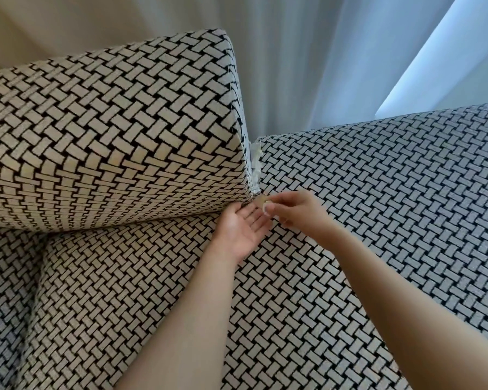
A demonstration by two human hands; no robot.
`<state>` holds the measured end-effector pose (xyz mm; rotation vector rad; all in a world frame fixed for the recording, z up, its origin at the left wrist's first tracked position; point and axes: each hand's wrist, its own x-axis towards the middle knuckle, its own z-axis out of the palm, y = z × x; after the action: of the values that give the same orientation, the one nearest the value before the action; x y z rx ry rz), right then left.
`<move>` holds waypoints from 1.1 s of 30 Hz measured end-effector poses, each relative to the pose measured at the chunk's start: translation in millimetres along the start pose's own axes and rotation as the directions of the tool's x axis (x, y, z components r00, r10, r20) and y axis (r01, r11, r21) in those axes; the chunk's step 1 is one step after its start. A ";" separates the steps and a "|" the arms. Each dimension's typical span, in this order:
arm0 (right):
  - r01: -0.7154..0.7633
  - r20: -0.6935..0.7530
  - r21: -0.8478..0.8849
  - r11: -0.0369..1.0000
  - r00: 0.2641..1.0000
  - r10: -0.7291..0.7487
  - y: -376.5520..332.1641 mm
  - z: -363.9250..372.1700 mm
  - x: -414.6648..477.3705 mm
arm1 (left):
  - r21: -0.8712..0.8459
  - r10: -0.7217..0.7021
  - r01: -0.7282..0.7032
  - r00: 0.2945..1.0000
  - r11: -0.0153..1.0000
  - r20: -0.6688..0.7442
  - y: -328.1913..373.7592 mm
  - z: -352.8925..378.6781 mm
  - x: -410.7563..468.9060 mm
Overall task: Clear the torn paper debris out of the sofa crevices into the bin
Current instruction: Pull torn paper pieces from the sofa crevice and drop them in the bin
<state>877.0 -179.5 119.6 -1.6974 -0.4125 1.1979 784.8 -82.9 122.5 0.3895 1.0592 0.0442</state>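
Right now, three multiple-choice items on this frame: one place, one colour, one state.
1. Where does the stuck paper sit? A in the gap between cushion and armrest; B on the curtain; C on the seat.
2. Its colour? A red; B white; C green.
3. Left hand? A fist; B open, palm up; C gripping the cushion.
Answers: 1A, shreds show in the gap; 2B, they look white; 3B, fingers straight beside the right hand, which pinches a scrap.
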 end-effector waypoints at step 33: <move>0.189 0.184 -0.960 0.209 0.982 -0.040 -50.7 -4.1 126.2 | 0.333 0.151 -0.031 0.927 0.943 -0.343 -18.6 0.1 30.9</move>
<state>950.5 -67.2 96.9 -2.5815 -1.6669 0.9028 797.4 -93.4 90.3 0.7501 1.4226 0.0280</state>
